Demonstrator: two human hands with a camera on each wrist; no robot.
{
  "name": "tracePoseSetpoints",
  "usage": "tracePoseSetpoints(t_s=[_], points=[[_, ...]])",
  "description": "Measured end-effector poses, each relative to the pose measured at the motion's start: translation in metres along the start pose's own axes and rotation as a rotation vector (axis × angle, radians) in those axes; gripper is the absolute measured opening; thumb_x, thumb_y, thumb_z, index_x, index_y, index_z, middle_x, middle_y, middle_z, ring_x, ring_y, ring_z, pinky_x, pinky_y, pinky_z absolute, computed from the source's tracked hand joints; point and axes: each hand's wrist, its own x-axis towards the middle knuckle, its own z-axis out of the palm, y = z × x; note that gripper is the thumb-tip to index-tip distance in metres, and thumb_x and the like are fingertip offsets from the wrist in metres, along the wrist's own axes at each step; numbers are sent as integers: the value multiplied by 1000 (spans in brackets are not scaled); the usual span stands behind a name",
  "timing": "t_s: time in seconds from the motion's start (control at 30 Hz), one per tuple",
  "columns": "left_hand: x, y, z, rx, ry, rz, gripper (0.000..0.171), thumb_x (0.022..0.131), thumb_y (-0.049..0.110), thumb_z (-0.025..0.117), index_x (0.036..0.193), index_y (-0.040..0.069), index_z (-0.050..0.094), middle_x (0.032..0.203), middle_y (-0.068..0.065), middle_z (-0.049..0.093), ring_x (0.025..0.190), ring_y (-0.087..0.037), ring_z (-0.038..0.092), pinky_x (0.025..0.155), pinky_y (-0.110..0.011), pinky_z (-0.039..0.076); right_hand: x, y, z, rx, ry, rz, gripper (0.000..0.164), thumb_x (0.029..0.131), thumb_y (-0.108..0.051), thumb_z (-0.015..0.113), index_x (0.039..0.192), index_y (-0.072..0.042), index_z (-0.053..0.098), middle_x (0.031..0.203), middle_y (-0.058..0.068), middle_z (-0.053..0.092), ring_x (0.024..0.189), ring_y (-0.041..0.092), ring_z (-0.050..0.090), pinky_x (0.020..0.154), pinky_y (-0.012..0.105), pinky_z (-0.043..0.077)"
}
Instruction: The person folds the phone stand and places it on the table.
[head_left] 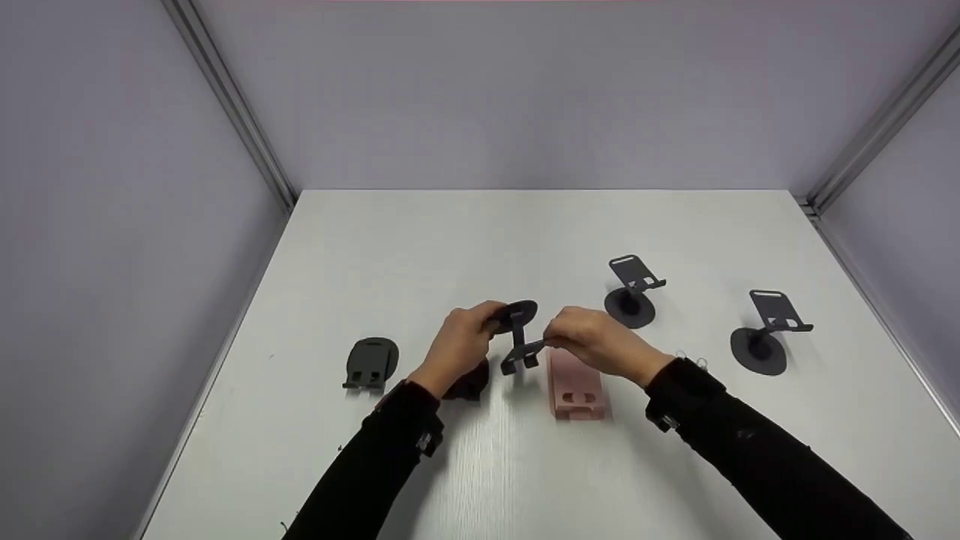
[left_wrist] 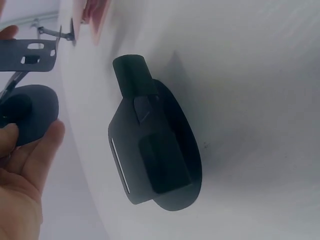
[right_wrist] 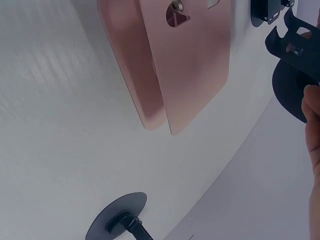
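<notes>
A dark phone stand [head_left: 517,334] is held above the table between both hands. My left hand [head_left: 459,343] grips its round base, with thumb and fingers also on the base [left_wrist: 42,112] in the left wrist view. My right hand [head_left: 600,341] pinches the edge of its slotted phone plate [left_wrist: 25,55]. The stand's arm is unfolded, so plate and base are apart. Below my right hand lies a folded pink phone stand [head_left: 576,386]. Partly hidden under my left wrist is another dark folded stand [head_left: 471,382].
A folded dark stand [head_left: 371,361] lies to the left. At the right, two unfolded dark stands, one farther back [head_left: 631,292] and one nearer the edge [head_left: 763,337], stand on round bases. The white table [head_left: 420,240] meets pale walls at the back and sides.
</notes>
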Motion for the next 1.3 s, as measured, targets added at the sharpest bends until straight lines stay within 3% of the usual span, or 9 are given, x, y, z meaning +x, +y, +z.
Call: tracePoseSetpoints(t_s=[0.17, 0.3, 0.73, 1.3], points=[[1, 1, -1, 36, 79, 64, 22, 97, 0, 62, 115, 8, 72, 99, -9, 77, 83, -27, 74, 77, -44, 58, 2, 1, -2, 98, 16, 25, 13, 85, 1, 79, 94, -6, 75, 87, 2, 73, 78, 16, 67, 70, 25, 53], [1, 1, -2, 45, 115, 79, 21, 98, 0, 62, 114, 7, 72, 100, -9, 78, 87, -28, 75, 78, -42, 59, 3, 2, -3, 141, 49, 31, 16, 82, 6, 79, 94, -4, 75, 87, 4, 74, 78, 17, 69, 69, 26, 54], [-2, 4, -2, 30, 182, 158, 17, 101, 5, 60, 112, 5, 73, 101, -9, 78, 86, -25, 75, 74, -40, 60, 0, -1, 0, 15, 51, 34, 12, 85, 2, 78, 91, -4, 71, 85, 2, 71, 76, 15, 66, 67, 26, 54], [-5, 6, -2, 14, 236, 222, 19, 99, 2, 63, 114, 3, 75, 104, -10, 78, 91, -24, 76, 77, -37, 61, 0, -1, 1, 6, 75, 39, 15, 85, 5, 76, 94, -4, 69, 86, 3, 72, 76, 16, 68, 69, 26, 55]])
